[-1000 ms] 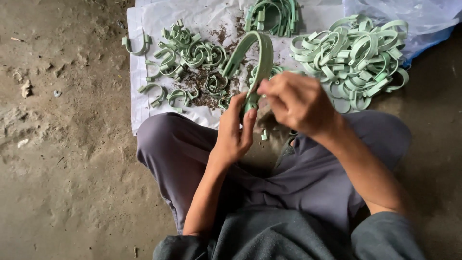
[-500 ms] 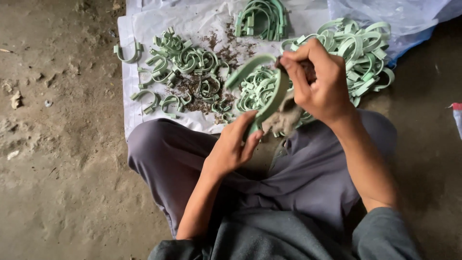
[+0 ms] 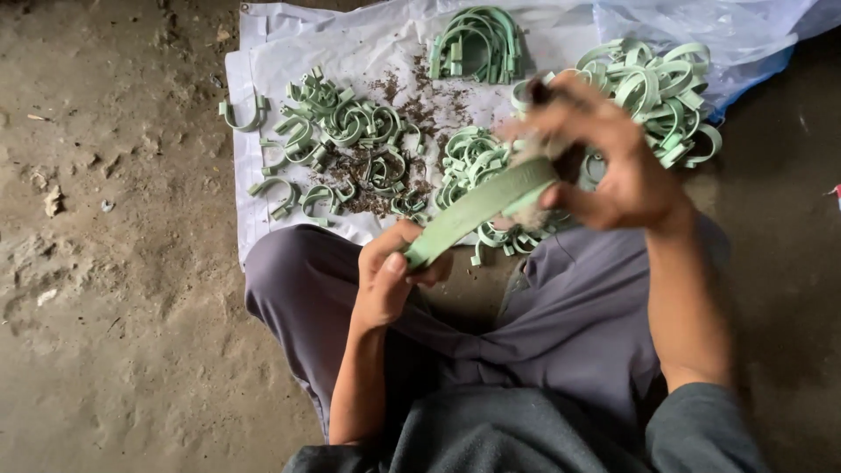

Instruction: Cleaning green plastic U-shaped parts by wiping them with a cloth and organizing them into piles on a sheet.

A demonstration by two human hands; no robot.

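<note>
My left hand (image 3: 392, 278) grips the lower end of a pale green curved plastic clip (image 3: 477, 210) above my lap. My right hand (image 3: 604, 162) is closed on the clip's upper end and looks blurred with motion. Something small and dark shows at the top of my right fingers; I cannot tell what it is. Both hands hover over my grey trousers (image 3: 526, 342), just in front of a white sheet (image 3: 272, 52) covered with more green clips.
On the sheet lie a scattered pile of small green clips (image 3: 337, 140), a stacked bunch at the back (image 3: 477, 44), a big heap at the right (image 3: 657, 88) and dark brown shavings (image 3: 412, 101). Bare dirt floor (image 3: 105, 263) surrounds it. Clear plastic and blue fabric lie far right.
My right hand has moved right and down along the clip. The clip, arched upward a second ago, now lies slanted between both hands. My left hand has kept its hold on the lower end.
</note>
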